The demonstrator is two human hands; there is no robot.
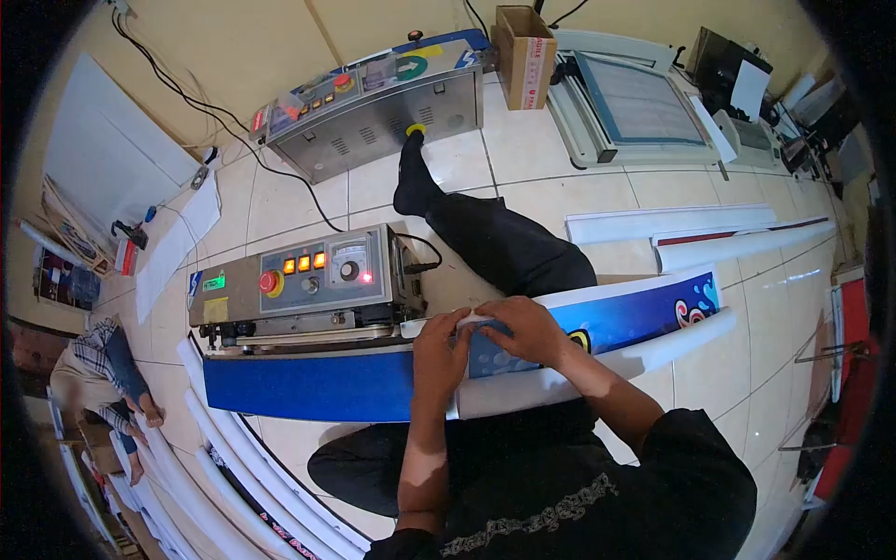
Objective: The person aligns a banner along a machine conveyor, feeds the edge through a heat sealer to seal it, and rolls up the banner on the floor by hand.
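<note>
A printed banner (616,333) with blue artwork lies across my lap, its lower part rolled into a white tube. My left hand (441,347) is closed on the upper edge of the banner, just right of the machine. Beside it, my right hand (523,333) pinches the same edge, where a strip looks folded over between the fingers. Directly left stands a band sealing machine (322,280) with lit orange switches, a red button and a dial. A blue stretch of banner (308,381) hangs along the machine's front.
A second similar machine (373,103) stands by the wall, my foot against it. Next to it are a cardboard box (523,61) and a framed flat device (639,98). Rolled banners (691,224) lie right, more rolls (252,467) lower left. Another person (103,373) sits at far left.
</note>
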